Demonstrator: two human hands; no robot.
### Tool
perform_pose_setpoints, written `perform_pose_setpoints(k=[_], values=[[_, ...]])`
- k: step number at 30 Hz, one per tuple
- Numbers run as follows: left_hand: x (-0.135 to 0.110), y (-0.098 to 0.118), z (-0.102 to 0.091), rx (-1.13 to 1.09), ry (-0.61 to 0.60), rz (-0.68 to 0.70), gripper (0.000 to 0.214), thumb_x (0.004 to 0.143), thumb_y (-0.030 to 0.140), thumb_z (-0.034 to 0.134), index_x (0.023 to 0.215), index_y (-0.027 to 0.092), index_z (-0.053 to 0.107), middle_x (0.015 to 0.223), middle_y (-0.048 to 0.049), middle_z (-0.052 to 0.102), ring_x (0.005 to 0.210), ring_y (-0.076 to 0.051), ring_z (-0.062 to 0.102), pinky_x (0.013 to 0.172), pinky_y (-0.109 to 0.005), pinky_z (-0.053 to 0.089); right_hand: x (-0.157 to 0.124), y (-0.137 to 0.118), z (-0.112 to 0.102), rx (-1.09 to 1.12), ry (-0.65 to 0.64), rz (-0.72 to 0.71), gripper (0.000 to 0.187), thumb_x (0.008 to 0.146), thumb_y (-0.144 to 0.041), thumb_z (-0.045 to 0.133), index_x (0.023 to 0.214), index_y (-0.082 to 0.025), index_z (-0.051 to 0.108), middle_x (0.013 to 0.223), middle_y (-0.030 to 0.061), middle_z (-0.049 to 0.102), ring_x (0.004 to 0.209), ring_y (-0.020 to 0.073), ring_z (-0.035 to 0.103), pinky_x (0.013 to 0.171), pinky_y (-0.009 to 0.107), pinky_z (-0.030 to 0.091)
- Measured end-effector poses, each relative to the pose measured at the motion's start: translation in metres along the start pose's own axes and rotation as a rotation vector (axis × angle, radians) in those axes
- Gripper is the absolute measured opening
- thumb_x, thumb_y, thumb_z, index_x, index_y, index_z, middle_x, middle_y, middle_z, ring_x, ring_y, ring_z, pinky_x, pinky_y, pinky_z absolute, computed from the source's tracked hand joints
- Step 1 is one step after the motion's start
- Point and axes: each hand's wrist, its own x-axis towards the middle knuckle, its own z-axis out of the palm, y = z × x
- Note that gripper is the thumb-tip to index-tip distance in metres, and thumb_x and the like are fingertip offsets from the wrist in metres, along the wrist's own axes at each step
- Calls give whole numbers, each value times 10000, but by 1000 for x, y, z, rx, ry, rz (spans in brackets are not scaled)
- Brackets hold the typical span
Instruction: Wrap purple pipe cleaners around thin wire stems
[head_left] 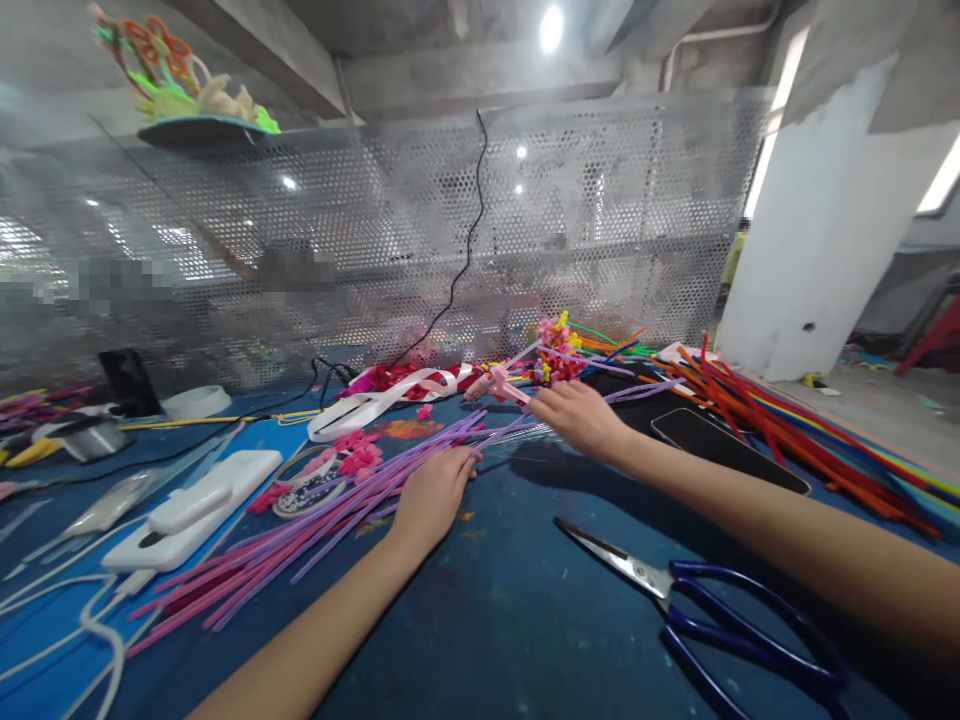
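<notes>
My left hand (437,490) rests on the table at the right end of a loose bundle of purple and pink pipe cleaners (322,520). Its fingers are curled in, and a purple stem comes out at the fingertips. Farther right, my right hand (576,415) is raised with its fingers closed. A pale pink object (499,385) is right at those fingertips; whether they grip it, I cannot tell. Purple stems (649,390) show behind that hand. In front lies a pair of scissors (660,585) with dark blue handles, slightly open and untouched.
Pink flowers (360,455) and white ribbon (360,405) lie left of centre. A white power strip (191,510) with cables is at the left. A black phone-like slab (727,450) and red and orange pipe cleaners (810,440) lie right. A perforated metal screen (375,250) stands behind.
</notes>
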Motion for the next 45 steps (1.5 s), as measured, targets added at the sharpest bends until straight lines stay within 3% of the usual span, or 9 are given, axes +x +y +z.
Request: perform_pose_setpoints(k=[6,12,17,23,26,33,38,41,45], values=[[4,-2,4,50,22,9,278,889,251,346,939,206,616,823,-41,664,816,-222,601,754,-348,439,-59,50,-30,217,235,509,106,888,-201,344,882,-183,449,756,57,573,669,180,526,638,302,374],[9,10,7,137,113,99,263,875,200,358,1038,185,564,1073,-96,592,1041,-254,508,920,-418,372,-90,68,-31,671,412,749,144,901,-349,289,848,-221,327,765,14,552,574,128,573,537,277,476],[29,47,30,230,-84,404,227,885,188,401,1006,204,592,1012,-78,603,973,-230,515,818,-379,413,-93,68,-23,982,425,765,249,847,-448,396,810,-204,359,724,-13,551,544,101,581,509,257,509],[64,77,67,192,-159,458,124,869,222,465,863,178,580,858,-52,588,818,-200,525,736,-323,424,-94,64,-19,1027,407,752,251,830,-441,441,802,-202,372,702,-18,556,540,115,591,503,273,517],[65,77,71,167,-137,434,144,880,210,432,806,171,548,814,-49,566,782,-205,519,708,-325,419,-96,61,-21,939,410,731,221,838,-411,448,801,-199,401,705,-4,553,597,128,588,542,272,505],[47,82,64,38,-18,335,175,914,196,312,924,169,485,805,-44,578,731,-184,551,672,-302,433,-106,42,-33,692,424,610,120,865,-297,428,905,-202,489,720,8,546,577,127,498,615,282,444],[37,93,61,-100,82,356,166,905,196,364,951,182,522,936,-55,614,888,-175,572,811,-293,424,-106,25,-38,708,260,374,270,791,-159,454,1020,-206,589,1005,60,627,924,176,568,864,344,420],[31,98,59,-180,200,310,138,899,240,409,930,199,538,909,-37,638,887,-179,583,820,-309,417,-102,13,-35,1004,158,380,390,748,-101,426,1080,-210,600,1030,58,629,967,181,562,859,356,434],[24,105,59,-281,319,214,115,895,283,437,924,196,507,843,-20,650,811,-161,615,755,-290,443,-97,-7,-24,1616,186,628,175,808,-235,497,882,-168,641,861,59,651,780,164,610,658,294,498]])
